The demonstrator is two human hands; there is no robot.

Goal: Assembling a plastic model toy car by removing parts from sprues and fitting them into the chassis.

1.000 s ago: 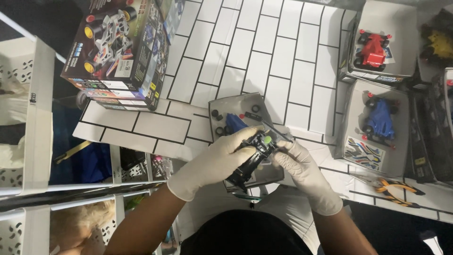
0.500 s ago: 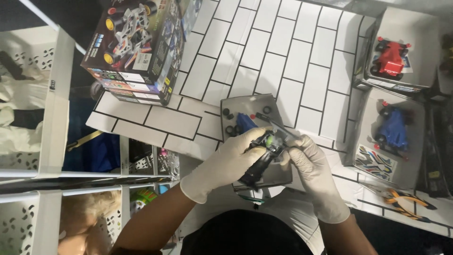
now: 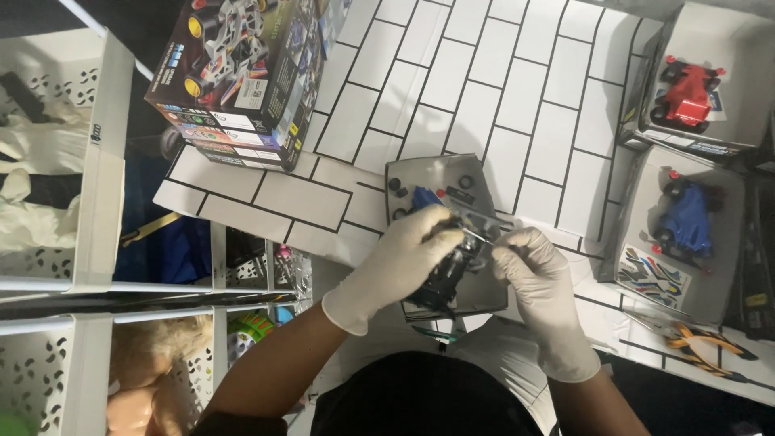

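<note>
Since a second ago your hands have kept their place over the grey tray [image 3: 452, 173]. Your left hand [image 3: 395, 262] grips the dark toy car chassis [image 3: 448, 270]; your right hand [image 3: 537, 270] pinches a thin metal tool [image 3: 476, 236] against it. Far left on the table [image 3: 500, 89] lies a kit box [image 3: 242, 73].
</note>
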